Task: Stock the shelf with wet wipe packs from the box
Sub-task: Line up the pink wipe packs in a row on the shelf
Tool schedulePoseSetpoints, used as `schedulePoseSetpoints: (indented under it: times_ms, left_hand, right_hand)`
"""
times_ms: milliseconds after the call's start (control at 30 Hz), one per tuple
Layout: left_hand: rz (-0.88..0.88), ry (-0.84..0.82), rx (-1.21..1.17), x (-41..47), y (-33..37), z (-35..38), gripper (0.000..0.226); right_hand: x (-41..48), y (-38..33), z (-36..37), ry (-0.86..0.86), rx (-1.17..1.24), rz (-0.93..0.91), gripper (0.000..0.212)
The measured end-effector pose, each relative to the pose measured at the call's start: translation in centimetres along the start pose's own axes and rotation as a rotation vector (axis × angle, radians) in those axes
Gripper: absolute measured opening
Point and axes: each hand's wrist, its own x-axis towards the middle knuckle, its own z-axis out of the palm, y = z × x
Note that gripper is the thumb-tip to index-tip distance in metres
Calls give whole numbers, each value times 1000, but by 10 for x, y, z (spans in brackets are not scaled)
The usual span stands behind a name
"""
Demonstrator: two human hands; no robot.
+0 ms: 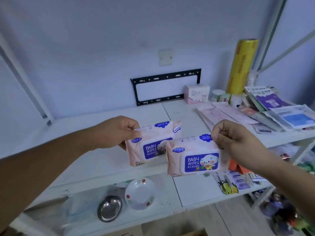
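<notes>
Two pink wet wipe packs with blue "BABY WIPES" lids hang in the air in front of the white shelf [105,116]. My left hand [117,132] pinches the top left corner of the farther pack [150,142]. My right hand [238,140] pinches the top right edge of the nearer pack [194,157], which overlaps the other pack's right side. Both packs are held above the upper shelf board's front edge. Only a cardboard corner [192,233], possibly the box, shows at the bottom edge.
On the upper board's right side lie flat packets [276,109], a pink tissue box [196,93], small jars and an upright yellow film roll [242,67]. The lower board holds a flowered white bowl [139,193], a steel bowl [109,208], plastic bags and colourful packs.
</notes>
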Motion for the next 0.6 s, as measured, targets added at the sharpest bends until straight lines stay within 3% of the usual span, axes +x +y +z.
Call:
schedulePoseSetpoints:
  times_ms: [600]
  left_hand:
    - [-173, 357, 61, -64, -156, -177, 18]
  right_hand:
    - [96, -121, 207, -108, -20, -91, 19]
